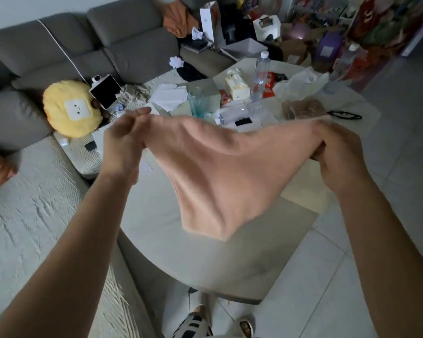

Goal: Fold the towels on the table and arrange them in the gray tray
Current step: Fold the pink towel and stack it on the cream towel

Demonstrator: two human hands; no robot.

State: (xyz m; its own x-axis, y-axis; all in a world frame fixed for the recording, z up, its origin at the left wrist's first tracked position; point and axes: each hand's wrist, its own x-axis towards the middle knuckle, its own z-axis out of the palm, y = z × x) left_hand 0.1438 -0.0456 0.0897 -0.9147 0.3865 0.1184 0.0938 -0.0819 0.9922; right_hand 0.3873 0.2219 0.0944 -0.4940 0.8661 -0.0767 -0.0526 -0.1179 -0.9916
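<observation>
Each grip was closed on a top corner of the one pink towel: the left hand pinched one, the right hand the other, so it hung above the desk. Bringing the corners level together would likely fold it cleanly. One towel showed, two hands; no gray tray could be made out.

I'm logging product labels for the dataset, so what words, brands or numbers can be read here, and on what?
None can be read.
Tall white box on the sofa: a small dark mark, too blurred.
Upright clear bottle: no readable label.
Red snack packets: print too blurred.
Purple bag: pale label, too small.
Yellow cushion: only a drawn face, no text.
</observation>
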